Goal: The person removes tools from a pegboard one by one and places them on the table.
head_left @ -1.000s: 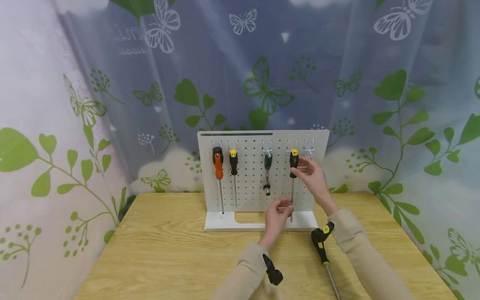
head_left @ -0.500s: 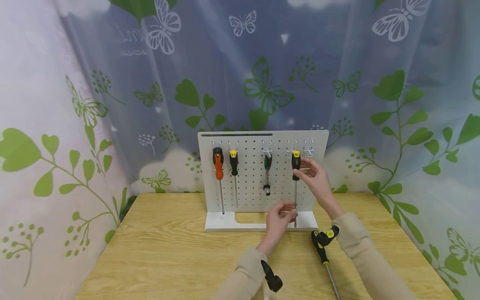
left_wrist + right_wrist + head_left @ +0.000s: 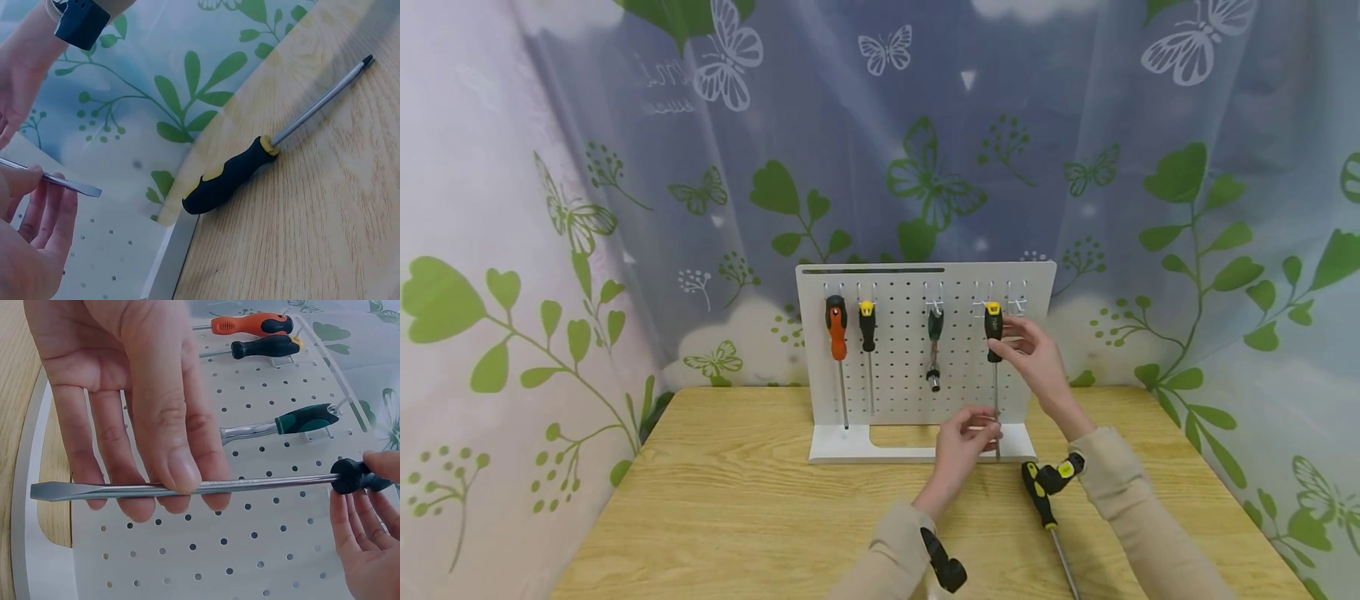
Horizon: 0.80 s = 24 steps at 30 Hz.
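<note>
Leaf-and-butterfly fabric [image 3: 850, 108] is hung behind the wooden table [image 3: 715, 500] at which the work is done. A flat-tipped screwdriver [image 3: 269, 484], black-handled with a yellow top, is held upright in front of a white pegboard [image 3: 902, 350], its tip pointed down over the board's base [image 3: 838, 442]. Its handle is grasped by the right hand [image 3: 1033, 360], with the thumb on one side and the fingers on the other; below that grip, the shaft is pinched near the tip between the thumb and fingers of the left hand [image 3: 958, 442]. Whether the handle is in contact with the board cannot be told. Wire hooks [image 3: 1018, 305] are fixed to the board just beside the upper grip. To the left of that grip, a green-handled tool [image 3: 307, 419] with a metal shaft is hung, its dark-and-metal lower end above the lower grip; farther left, a yellow-topped screwdriver [image 3: 868, 327] is hung, and beyond it an orange screwdriver [image 3: 837, 332], both with shafts downward. Below the upper grip and to the right of the lower one, a loose screwdriver [image 3: 234, 176] is laid on the table, its black-and-yellow handle close to the board's base and its shaft pointed away from it. Black wrist cameras [image 3: 946, 565] are worn at both beige sleeves [image 3: 1138, 508].
</note>
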### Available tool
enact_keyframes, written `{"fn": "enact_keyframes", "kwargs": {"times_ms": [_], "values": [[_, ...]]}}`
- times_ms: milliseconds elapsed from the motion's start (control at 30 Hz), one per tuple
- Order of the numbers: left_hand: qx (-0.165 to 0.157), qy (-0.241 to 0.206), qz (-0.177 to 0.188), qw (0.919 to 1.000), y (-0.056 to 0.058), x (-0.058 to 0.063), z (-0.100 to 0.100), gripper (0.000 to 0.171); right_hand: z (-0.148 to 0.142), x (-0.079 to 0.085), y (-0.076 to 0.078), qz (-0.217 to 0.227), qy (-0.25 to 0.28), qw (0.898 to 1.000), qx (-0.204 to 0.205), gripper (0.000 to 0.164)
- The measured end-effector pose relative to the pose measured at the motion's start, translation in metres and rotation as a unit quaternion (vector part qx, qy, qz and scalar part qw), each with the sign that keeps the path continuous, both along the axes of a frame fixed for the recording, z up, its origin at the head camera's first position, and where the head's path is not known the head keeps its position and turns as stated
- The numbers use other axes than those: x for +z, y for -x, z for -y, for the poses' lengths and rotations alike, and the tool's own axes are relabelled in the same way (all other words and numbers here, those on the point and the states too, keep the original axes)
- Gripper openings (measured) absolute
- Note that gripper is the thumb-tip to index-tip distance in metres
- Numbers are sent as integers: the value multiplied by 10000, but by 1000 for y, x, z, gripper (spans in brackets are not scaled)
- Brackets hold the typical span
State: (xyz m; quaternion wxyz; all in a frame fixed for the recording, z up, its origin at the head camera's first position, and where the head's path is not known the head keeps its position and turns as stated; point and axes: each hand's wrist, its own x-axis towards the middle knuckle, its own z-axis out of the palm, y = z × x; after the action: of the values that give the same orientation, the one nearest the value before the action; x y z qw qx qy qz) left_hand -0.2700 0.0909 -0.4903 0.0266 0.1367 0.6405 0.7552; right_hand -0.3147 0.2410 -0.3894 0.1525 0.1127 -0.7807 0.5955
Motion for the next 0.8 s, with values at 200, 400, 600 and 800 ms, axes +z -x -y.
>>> {"fn": "enact_keyframes", "kwargs": {"times_ms": [200,400,600,800], "values": [[-28,-39,143,9999,-3,3,0,20,-1,1,0,69,-19,10000,29,53],[-33,-70,104,9999,-6,4,0,20,-1,4,-2,130,-22,9999,50,54],[-79,-92,86,9999,-9,4,1,21,-1,7,-8,73,-58,9999,93,54],[-150,-109,130,9997,-12,3,2,21,-1,7,-13,52,-46,10000,62,54]]}}
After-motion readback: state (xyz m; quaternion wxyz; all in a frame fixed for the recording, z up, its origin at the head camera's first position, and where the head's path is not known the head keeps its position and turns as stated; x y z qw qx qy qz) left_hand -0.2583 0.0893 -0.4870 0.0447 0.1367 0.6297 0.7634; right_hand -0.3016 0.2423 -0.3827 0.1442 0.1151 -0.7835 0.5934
